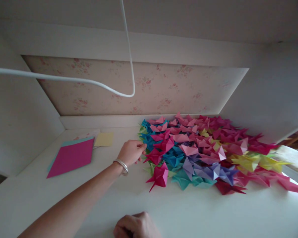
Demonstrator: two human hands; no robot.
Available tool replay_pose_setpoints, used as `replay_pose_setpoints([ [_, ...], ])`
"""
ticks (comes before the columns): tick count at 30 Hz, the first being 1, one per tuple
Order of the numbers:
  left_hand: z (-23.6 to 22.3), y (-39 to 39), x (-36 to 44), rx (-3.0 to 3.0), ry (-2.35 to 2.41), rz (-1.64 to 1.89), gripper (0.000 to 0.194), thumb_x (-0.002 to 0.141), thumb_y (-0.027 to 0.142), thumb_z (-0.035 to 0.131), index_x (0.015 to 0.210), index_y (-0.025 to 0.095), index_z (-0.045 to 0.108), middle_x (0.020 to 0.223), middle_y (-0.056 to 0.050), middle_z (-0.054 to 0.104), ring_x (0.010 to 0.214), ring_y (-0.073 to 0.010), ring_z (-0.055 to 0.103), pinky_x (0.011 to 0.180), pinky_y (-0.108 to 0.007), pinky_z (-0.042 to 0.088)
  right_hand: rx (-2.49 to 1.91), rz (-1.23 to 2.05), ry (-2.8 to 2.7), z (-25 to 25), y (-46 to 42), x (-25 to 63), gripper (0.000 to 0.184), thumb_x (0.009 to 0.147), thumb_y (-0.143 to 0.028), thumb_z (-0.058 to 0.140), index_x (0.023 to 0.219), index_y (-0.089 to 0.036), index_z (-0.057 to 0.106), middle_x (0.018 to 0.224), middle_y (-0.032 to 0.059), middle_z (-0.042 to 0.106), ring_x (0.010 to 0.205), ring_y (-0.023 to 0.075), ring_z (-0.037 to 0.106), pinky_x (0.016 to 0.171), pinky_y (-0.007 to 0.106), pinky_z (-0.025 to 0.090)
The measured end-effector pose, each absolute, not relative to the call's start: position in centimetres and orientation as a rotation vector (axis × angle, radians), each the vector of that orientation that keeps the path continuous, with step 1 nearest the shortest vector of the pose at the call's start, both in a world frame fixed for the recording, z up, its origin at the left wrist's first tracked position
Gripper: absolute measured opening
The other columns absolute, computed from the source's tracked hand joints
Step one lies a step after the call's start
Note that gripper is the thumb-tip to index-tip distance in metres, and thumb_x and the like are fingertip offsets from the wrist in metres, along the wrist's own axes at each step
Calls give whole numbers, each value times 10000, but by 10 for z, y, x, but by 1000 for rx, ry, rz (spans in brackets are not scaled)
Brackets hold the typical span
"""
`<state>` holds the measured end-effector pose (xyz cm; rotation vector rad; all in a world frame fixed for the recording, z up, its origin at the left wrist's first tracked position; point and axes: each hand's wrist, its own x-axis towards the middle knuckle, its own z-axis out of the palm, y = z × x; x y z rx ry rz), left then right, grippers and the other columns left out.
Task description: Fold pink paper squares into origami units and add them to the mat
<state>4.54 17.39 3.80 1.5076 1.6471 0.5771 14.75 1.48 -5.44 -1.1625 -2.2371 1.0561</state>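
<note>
My left hand (132,152), with a silver bracelet (123,167) on its wrist, reaches to the left edge of a crowd of folded paper cranes (188,150). Its thumb and fingers are pinched together at the tip of a blue paper crane (150,141). Just right of these fingers lies a magenta crane (155,156), with another magenta crane (160,175) in front, nearer to me. Low in the view, my right hand (137,226) is curled into a loose fist above the white table; the inside of its fingers is hidden.
To the left lie magenta paper sheets (73,157) over a light blue one, beside a small yellow sheet (104,139). A white cable (89,81) hangs across the upper view. Behind the white table (183,213) stands a floral panel (149,87) between white side walls.
</note>
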Motion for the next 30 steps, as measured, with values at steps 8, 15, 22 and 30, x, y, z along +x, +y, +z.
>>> replay_pose_setpoints([
  [8, 28, 149, -104, 1843, 2123, 485, 471, 821, 412, 563, 1196, 149, 671, 1224, -133, 708, 1136, -316, 644, 964, -375, 465, -1097, 1187, -2203, -36, 17, 152, 210, 849, -192, 564, 738, -228, 738, 594, -9, 695, 467, 100, 532, 435, 203, 267],
  [15, -2, 109, -177, 1922, 2282, 158, 643, 821, 489, 527, 1307, 71, 586, 1459, -221, 512, 1371, -394, 427, 1126, -459, 320, -1036, 1227, -2238, -27, 18, 155, 258, 878, -186, 512, 742, -211, 730, 625, 9, 715, 498, 115, 590, 445, 186, 312],
  [22, 6, 110, -196, 1977, 2133, 33, 537, 813, 377, 520, 1287, 154, 641, 1431, -133, 574, 1303, -321, 537, 1065, -373, 391, -1031, 1235, -2194, -33, 17, 154, 269, 882, -204, 499, 721, -211, 713, 601, 8, 716, 483, 124, 601, 433, 176, 334],
  [30, 39, 115, -202, 1979, 2121, 29, 305, 799, 380, 517, 646, 239, 740, 718, -60, 770, 744, -287, 698, 669, -303, 437, -1049, 1284, -2218, -22, 18, 156, 283, 898, -198, 480, 747, -193, 719, 629, 24, 728, 512, 121, 608, 467, 172, 350],
])
